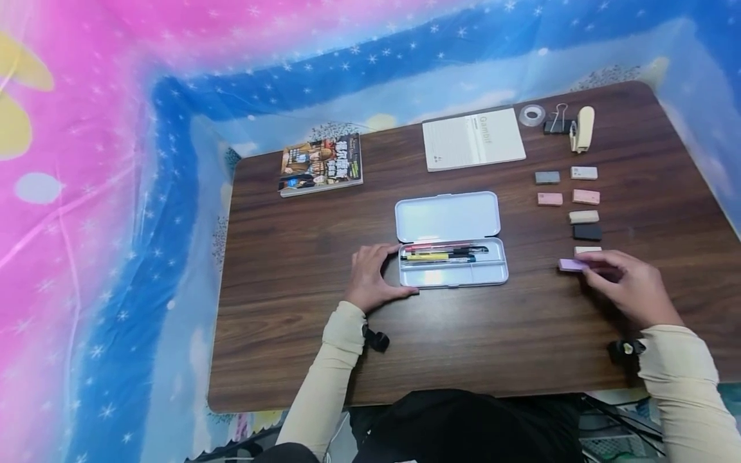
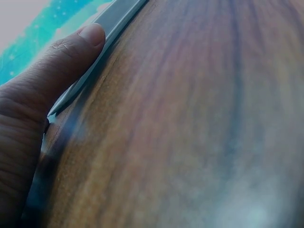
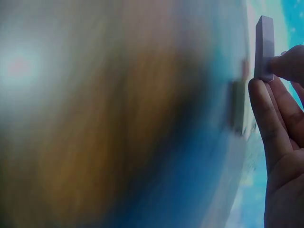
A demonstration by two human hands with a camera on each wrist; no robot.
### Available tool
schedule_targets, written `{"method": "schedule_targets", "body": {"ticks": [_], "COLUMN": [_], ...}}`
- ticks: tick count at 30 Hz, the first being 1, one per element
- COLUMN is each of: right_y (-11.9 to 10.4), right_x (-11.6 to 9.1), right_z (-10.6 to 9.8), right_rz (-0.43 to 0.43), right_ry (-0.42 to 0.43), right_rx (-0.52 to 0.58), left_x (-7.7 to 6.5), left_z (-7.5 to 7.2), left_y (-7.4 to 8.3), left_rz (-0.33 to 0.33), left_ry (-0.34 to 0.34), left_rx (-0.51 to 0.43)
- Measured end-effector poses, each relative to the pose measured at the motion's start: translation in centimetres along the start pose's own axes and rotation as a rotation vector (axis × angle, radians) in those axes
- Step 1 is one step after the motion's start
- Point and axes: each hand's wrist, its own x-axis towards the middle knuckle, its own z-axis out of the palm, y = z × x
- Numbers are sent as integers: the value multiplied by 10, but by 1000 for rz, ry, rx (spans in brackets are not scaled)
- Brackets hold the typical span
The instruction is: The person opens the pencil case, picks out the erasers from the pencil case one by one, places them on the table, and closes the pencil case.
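Observation:
At the middle of the table lies an open pencil case (image 1: 453, 275), white inside, lid tipped back. Several pens (image 1: 440, 256) fill its rear compartment; the front one shows bare. My left hand (image 1: 370, 276) grips the case's left end, thumb along the front edge and fingers at the back corner. In the left wrist view that thumb (image 2: 71, 57) presses against the case's side (image 2: 90, 71). Between thumb and fingers my right hand (image 1: 628, 289) pinches a purple eraser (image 1: 570, 265) by one end. The right wrist view shows the eraser (image 3: 265, 47) raised off the table.
Several other erasers (image 1: 586, 197) in pink, grey, white and black stand in two columns at right. Behind them are a stapler (image 1: 585, 128), a binder clip (image 1: 557, 126) and a tape roll (image 1: 532, 116). A notebook (image 1: 475, 140) and a comic book (image 1: 321, 164) lie along the back.

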Motion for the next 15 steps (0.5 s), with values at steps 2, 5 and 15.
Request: {"method": "schedule_targets", "body": {"ticks": [2, 5, 15], "right_y": [10, 20, 31], "right_x": [-3, -4, -4], "right_z": [-6, -14, -18], "right_rz": [36, 58, 171], "right_ry": [-8, -19, -78], "right_rx": [-16, -32, 35], "left_x": [0, 0, 0], "left_z": [-1, -2, 0], "left_y": [0, 0, -1], "left_rz": [-1, -3, 8], "left_ry": [-1, -6, -4], "left_rx": [8, 13, 9]}}
